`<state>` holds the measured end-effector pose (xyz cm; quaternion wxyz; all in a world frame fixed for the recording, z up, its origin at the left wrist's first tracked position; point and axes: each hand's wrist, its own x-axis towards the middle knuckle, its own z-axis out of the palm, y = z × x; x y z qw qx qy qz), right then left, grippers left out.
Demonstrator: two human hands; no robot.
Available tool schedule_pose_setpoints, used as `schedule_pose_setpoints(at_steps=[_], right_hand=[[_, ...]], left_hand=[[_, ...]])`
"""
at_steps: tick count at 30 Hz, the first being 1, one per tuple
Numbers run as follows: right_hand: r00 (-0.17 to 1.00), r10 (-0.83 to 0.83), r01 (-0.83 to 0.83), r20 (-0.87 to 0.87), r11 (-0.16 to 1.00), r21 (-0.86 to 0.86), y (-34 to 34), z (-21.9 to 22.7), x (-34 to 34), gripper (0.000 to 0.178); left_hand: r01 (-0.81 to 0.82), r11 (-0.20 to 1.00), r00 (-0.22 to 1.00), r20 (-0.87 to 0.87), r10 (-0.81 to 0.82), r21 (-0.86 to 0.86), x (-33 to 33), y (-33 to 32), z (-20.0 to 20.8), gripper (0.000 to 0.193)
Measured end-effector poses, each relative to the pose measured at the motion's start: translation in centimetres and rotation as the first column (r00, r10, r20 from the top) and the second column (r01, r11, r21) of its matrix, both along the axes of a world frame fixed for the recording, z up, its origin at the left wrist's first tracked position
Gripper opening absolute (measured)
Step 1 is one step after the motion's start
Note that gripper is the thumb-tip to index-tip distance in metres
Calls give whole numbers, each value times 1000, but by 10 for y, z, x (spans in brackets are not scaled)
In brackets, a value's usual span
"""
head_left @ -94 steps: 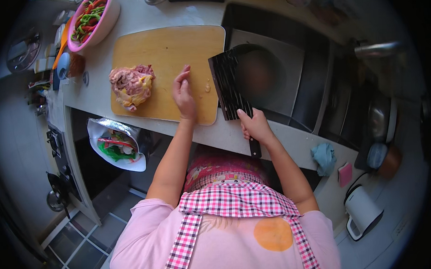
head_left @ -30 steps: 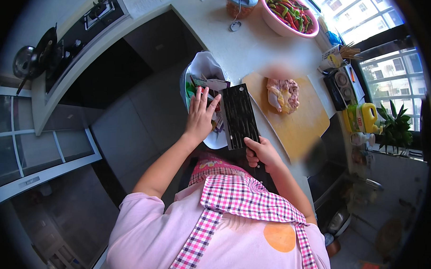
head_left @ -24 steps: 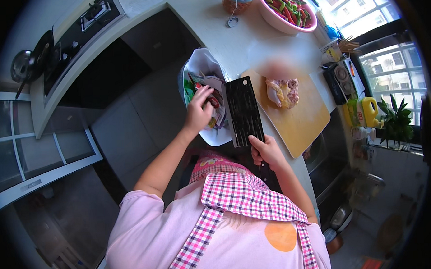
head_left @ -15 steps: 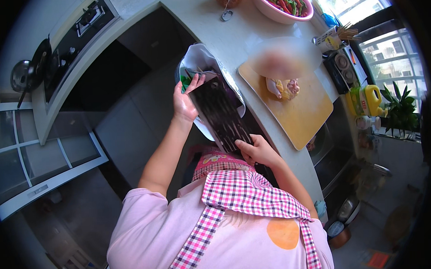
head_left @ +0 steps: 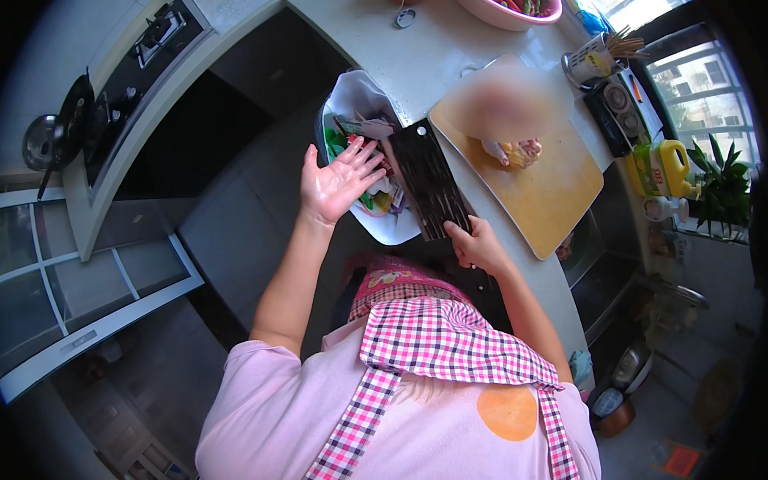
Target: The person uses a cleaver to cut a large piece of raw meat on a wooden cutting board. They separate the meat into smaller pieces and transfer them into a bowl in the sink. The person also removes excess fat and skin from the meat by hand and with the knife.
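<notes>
My right hand (head_left: 477, 243) is wrapped round the handle end of a dark cleaver (head_left: 430, 171), whose broad blade has streaky marks and a hole near its far corner. The blade reaches over the right edge of a lined trash bin (head_left: 358, 88) full of mixed wrappers and scraps. Palm up and fingers spread, my left hand (head_left: 335, 184) is held over the bin's left side with nothing in it. On a yellow cutting board (head_left: 552, 204) to the right lie pieces of raw chicken (head_left: 516, 153); a blurred patch hides what is behind them.
The countertop (head_left: 377, 37) runs along the bin's right side. At the back stands a pink basin (head_left: 511, 14) of red and green peppers. A chopstick holder (head_left: 589, 61), a yellow jug (head_left: 665, 167) and a plant (head_left: 720, 186) line the window side. A stove (head_left: 153, 58) is far left.
My left hand has come away from the cleaver, its fingers now spread. The cleaver has shifted right and turned more upright in my right hand, uncovering more of the bin's contents.
</notes>
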<state>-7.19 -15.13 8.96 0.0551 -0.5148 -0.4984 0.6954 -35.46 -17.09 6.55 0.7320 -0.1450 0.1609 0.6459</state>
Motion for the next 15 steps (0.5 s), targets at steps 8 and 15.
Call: schedule_pose_setpoints(at_steps=[8,15], right_hand=[[977,177,-181,-118,983,-26,-7,39,-33,35],[998,52,-52,24,999,-12,11,6,-9,34]], left_hand=[[143,986,981,-144,-130,85,26,7,1,76],[248,966,967,-81,-243,72,30,-6,7,97]])
